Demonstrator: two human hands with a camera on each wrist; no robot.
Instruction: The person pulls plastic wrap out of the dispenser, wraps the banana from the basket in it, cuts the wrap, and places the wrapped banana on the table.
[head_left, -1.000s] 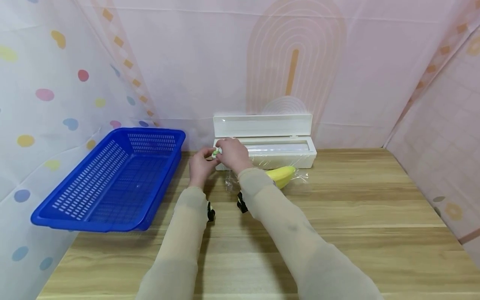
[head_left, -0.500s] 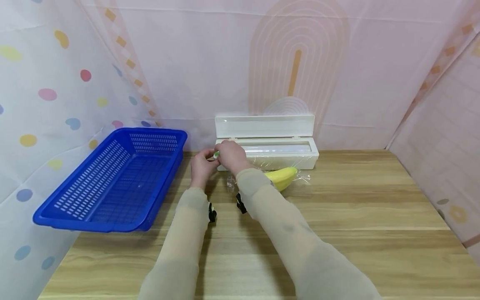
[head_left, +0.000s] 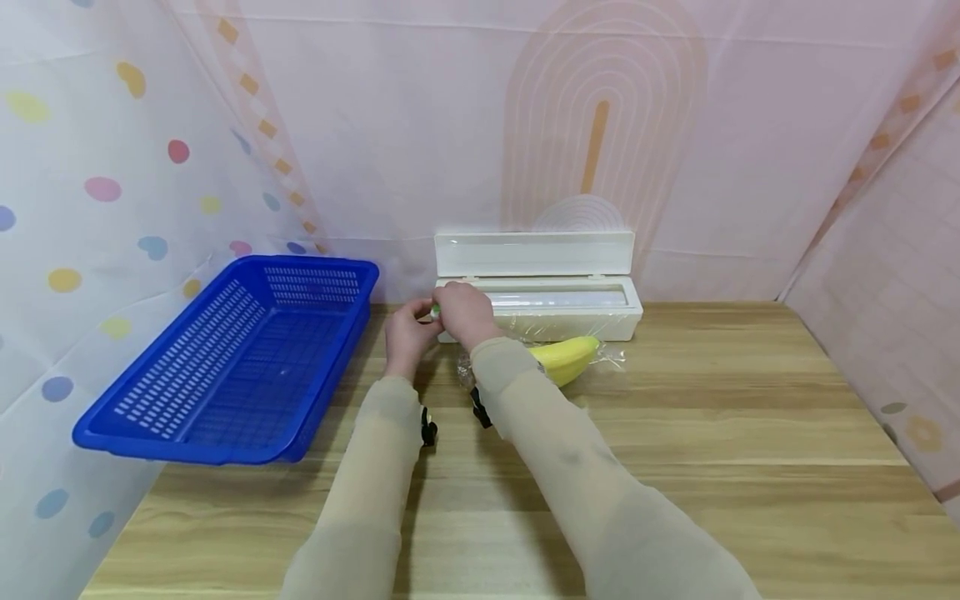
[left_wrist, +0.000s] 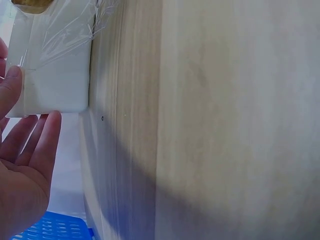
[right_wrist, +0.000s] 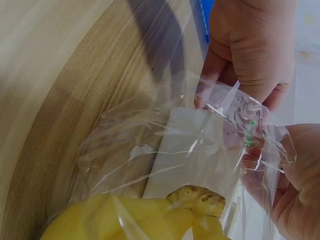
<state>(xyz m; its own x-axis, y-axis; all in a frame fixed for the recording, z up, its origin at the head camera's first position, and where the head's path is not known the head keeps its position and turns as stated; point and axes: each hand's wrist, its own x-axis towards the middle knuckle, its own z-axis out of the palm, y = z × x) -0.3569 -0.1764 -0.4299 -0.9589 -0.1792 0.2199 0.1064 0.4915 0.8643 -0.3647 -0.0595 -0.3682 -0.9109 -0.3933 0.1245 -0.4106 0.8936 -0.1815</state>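
A long white cling film box [head_left: 562,325] stands lidded-open at the back, its film roll [head_left: 555,298] showing. My left hand [head_left: 407,340] holds the box's left end; in the left wrist view its thumb [left_wrist: 11,87] lies on the film edge and the fingers meet the end face. My right hand [head_left: 465,312] pinches a small green and white piece [head_left: 435,311], probably the slide cutter, at that same end. Its shape is mostly hidden by fingers. Clear cling film [right_wrist: 125,145] stretches from the box over a bunch of yellow bananas [head_left: 566,360] in front.
A blue plastic basket [head_left: 318,400] with slotted walls stands on the left of the wooden table [head_left: 712,467]. Patterned cloth walls [head_left: 390,150] close off the back and both sides. The box's raised lid [head_left: 534,254] leans toward the back cloth.
The green and white piece has turned or slipped further behind my right fingers and shows less. Both hands stay at the box's left end. The head view has shifted slightly.
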